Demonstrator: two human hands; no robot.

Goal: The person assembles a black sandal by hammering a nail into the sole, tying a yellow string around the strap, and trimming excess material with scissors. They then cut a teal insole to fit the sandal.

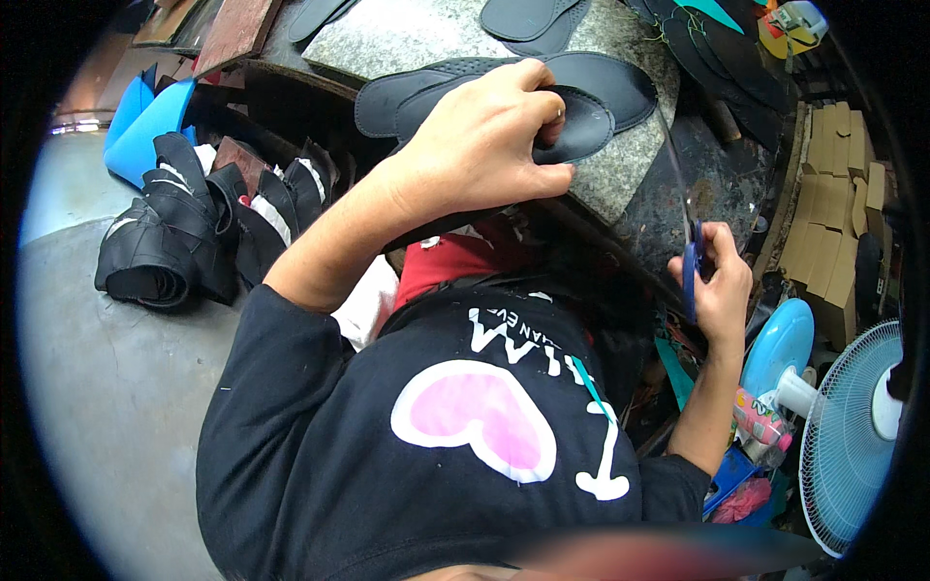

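Observation:
Several black insoles lie overlapped on a grey stone slab (630, 184). My left hand (494, 136) is curled over a rounded black insole (586, 121), fingers bent on it and the thumb at its near edge; the palm side is hidden. Under it, a larger stitched black insole (625, 89) reaches out to the right, and a perforated part (426, 82) shows on the left. My right hand (719, 286) is closed round the blue handles of scissors (691, 257), right of the slab. Their long blades point up toward the insoles.
More black insoles (528, 17) lie at the slab's far edge, others (712, 53) at far right. Bundled black pieces (170, 232) and blue sheet material (145, 126) are at left. Cardboard boxes (828, 208) and a fan (852, 436) stand at right, near my right arm.

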